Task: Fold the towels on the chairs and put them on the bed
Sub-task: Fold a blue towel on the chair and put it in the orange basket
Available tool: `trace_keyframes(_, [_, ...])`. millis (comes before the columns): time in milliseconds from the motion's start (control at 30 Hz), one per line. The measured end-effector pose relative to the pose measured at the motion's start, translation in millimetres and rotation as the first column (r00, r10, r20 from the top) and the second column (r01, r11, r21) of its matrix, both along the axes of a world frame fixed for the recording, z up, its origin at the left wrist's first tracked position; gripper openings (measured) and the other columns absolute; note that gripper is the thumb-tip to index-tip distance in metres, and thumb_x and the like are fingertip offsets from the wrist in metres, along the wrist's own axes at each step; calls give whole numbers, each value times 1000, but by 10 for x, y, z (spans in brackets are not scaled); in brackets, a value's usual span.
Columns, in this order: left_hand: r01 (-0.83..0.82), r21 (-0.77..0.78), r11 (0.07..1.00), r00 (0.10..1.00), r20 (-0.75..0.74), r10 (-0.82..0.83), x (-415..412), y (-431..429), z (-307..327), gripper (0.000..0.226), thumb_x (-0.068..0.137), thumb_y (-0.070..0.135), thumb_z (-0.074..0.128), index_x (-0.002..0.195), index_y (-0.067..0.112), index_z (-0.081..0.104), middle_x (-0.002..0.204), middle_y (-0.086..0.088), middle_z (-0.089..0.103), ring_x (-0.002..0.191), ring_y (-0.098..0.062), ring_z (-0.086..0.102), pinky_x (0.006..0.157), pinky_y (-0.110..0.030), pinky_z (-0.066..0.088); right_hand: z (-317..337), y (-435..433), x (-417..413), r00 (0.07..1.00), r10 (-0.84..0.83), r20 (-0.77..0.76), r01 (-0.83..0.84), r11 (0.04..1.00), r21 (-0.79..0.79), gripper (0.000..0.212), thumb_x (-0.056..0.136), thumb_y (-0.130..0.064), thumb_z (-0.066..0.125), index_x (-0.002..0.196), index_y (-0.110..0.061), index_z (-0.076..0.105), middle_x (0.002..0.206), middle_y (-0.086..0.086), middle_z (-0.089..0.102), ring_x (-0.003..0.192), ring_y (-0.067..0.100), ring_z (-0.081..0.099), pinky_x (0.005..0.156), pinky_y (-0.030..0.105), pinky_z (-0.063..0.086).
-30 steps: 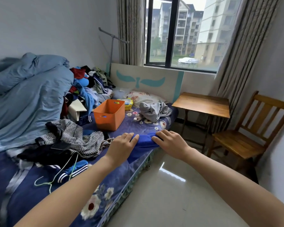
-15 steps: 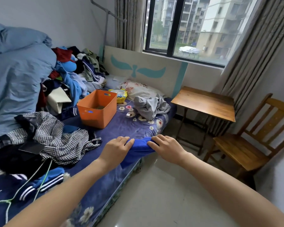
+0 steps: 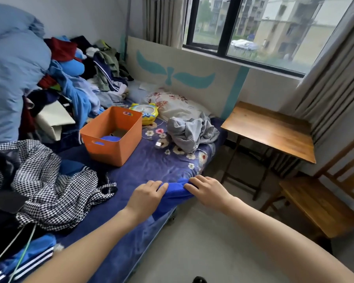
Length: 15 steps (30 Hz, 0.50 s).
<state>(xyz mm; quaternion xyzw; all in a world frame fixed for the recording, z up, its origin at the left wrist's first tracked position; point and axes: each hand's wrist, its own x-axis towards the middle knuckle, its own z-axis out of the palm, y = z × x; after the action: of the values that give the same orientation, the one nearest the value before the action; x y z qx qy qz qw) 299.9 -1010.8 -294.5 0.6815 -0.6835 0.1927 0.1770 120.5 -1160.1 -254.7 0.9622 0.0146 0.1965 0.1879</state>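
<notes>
A bright blue towel point(image 3: 173, 194) lies bunched on the near edge of the bed point(image 3: 151, 166), part of it hanging over the side. My left hand point(image 3: 146, 198) rests on its left end with the fingers laid over the cloth. My right hand point(image 3: 207, 192) presses on its right end, fingers spread. A wooden chair point(image 3: 319, 205) stands at the right with a bare seat.
On the bed are an orange bin point(image 3: 112, 148), a crumpled grey garment point(image 3: 190, 131), a checked garment point(image 3: 55, 186), a yellow toy fan point(image 3: 145, 111), a clothes pile point(image 3: 80, 78) and a blue duvet point(image 3: 12, 68). A small wooden table point(image 3: 270, 129) stands between bed and chair.
The view has moved closer and tilted down toward the bed. Both hands stay on the blue towel at the bed's edge, barely shifted.
</notes>
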Motion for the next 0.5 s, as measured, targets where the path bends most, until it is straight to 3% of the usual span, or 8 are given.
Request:
trace_keyframes(167, [-59,40,997,998,-9,60,102,-720,-168,79,34,2,85,101,13,46,73,-1,68,53,-17,62,40,-20,47,-235,-856,184,999,18,-41,-17,1000,22,22,77,-15,42,98,-16,48,83,1,65,65,19,61,52,22,49])
trace_keyframes(300, [-154,95,983,987,-35,158,201,-1361,-258,77,33,2,83,100,14,47,71,1,66,52,-16,60,40,-19,45,-368,-1559,424,997,25,-68,-18,995,102,27,73,-12,42,93,-15,60,83,3,64,65,21,60,50,27,50])
trace_keyframes(400, [-192,149,970,975,-84,206,232,-1768,-368,76,29,2,84,98,14,55,72,3,67,51,-15,60,40,-17,44,-396,-2008,563,989,82,-126,-69,992,103,23,66,-13,61,88,-17,65,80,0,63,62,19,59,48,25,47])
trace_keyframes(500, [-263,157,952,955,-100,280,239,-2136,-409,72,29,1,84,96,13,60,71,3,67,51,-15,60,40,-17,45,-399,-2527,737,969,151,-196,-125,983,138,38,56,-14,75,92,-17,65,83,0,64,63,19,60,47,25,48])
